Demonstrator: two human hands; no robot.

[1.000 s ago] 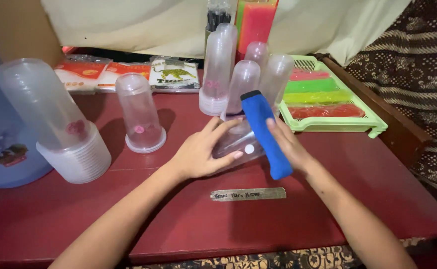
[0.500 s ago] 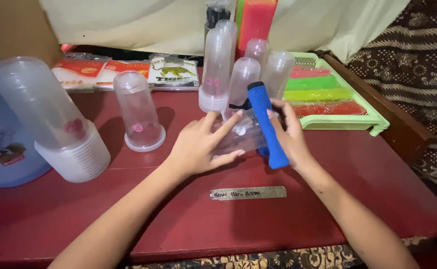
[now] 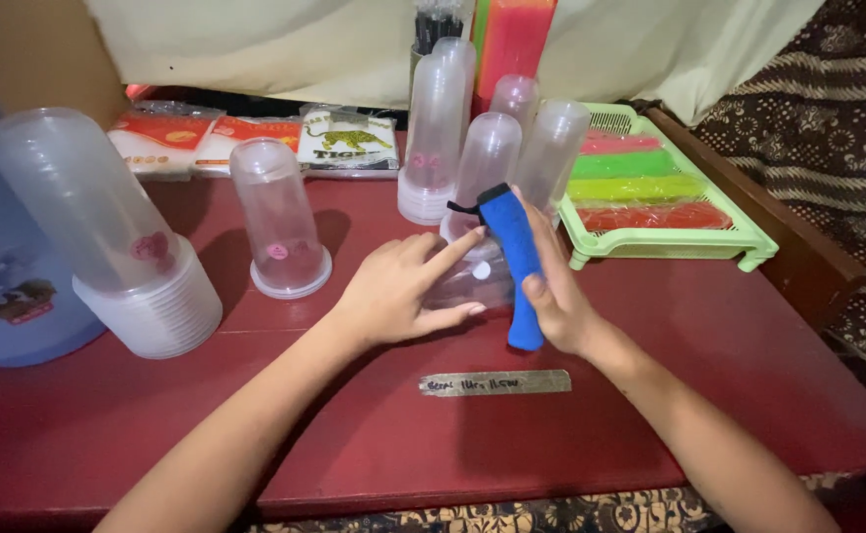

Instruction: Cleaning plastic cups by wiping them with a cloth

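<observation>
Right hand [image 3: 563, 296] is clamped on a blue handle [image 3: 515, 262], held upright at table [image 3: 709, 336] centre. Left hand [image 3: 403, 291], fingers spread, rests on a clear cup [image 3: 467, 286] lying beside the handle.

Our two forearms ran up from the bottom edge toward the middle of the frame, converging. Our left hand [image 3: 403, 291] lay palm down just left of centre, index finger stretched out to the right. Our right hand [image 3: 556, 296] stood on edge just right of centre, fingers curled closed in a grip.
</observation>
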